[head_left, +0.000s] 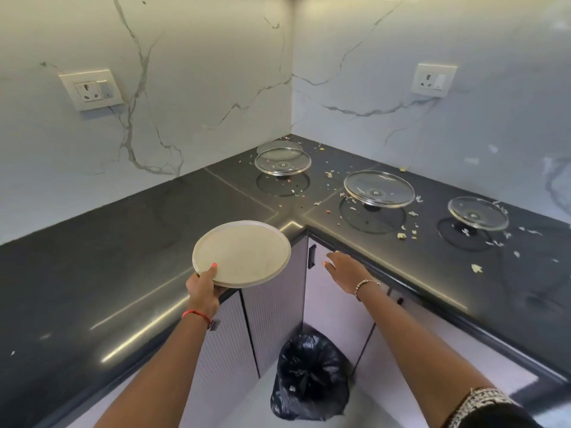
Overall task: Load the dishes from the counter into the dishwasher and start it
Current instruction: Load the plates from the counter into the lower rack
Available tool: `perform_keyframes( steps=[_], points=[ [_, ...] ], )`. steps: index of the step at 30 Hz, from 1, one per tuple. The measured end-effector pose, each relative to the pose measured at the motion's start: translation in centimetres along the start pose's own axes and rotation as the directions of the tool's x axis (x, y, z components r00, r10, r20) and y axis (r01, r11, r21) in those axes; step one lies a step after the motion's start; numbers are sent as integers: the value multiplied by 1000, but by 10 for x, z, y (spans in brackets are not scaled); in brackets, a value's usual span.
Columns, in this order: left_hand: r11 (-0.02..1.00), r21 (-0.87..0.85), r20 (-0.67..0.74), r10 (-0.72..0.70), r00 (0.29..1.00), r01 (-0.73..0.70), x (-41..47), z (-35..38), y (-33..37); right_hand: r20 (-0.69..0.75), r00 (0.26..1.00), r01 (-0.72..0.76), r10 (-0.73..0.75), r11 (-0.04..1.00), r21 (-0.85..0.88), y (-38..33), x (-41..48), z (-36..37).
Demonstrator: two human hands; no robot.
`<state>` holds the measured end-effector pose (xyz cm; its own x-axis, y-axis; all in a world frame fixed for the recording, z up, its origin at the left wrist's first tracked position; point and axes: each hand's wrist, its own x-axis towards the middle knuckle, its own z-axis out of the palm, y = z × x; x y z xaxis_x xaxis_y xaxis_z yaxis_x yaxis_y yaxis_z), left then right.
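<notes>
My left hand (202, 284) grips a round beige plate (244, 253) by its near rim, thumb on top, holding it level above the inner corner of the dark counter (92, 257). My right hand (346, 268) reaches forward with fingers relaxed and holds nothing, just below the counter edge near a cabinet handle (311, 257). Three glass lids lie knob-down on the counter: one in the far corner (282, 162), one in the middle (378, 189), one at the right (477, 213). No dishwasher is in view.
Food scraps (401, 235) are scattered over the counter around the lids. A tied black rubbish bag (310, 373) sits on the floor between my arms, in front of the pale cabinet doors (272, 310). Wall sockets are at the left (91, 89) and right (434, 79).
</notes>
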<state>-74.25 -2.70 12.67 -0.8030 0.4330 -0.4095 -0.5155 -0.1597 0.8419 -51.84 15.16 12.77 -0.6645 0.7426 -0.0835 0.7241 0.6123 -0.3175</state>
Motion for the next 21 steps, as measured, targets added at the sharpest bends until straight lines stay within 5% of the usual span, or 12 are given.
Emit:
perform_keyframes(
  steps=[21],
  points=[
    [961,185,372,-264,890,208,-184,-138,-94,58,960,-274,273,962,13,-19,-312,74]
  ],
)
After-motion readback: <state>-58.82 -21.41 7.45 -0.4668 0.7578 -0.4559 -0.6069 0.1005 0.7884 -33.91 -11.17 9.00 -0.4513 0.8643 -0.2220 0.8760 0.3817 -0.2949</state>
